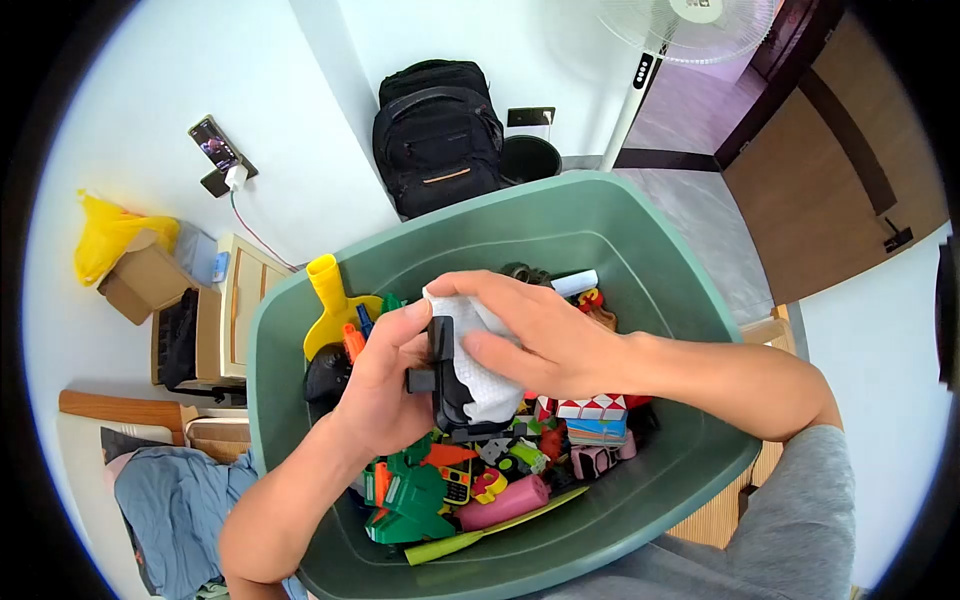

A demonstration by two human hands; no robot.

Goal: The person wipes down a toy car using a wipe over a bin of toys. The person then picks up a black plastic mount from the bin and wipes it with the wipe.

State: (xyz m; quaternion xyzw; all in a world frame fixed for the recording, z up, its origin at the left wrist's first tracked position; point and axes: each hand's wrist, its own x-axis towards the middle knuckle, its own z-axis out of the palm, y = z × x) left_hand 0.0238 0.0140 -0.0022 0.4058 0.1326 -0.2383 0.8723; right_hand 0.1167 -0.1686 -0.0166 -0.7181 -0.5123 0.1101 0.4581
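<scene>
Grey cloth (800, 500) of our sleeve lies closest to the head camera, and beyond it both bare forearms reach over a green tub (650, 240). Our left hand (385, 385) curls part-closed around the left side of a black object (451, 397), its thumb up at the top corner; we cannot see its fingertips. Our right hand (545, 345) bends over the same object from the other side, thumb and fingers pressing a white cloth (487, 388) against it. The two hands come together at the upper end, with the object held between them above the middle of the tub. Beneath lie jumbled toys, among them a pink roll (512, 502), a green blocky toy (408, 502) and a yellow toy phone (457, 485), whose keys are too small for us to read. On the wall, a phone (213, 143) shows a lit screen we cannot make out; the badge on the fan (697, 8) bears marks equally illegible to us.
</scene>
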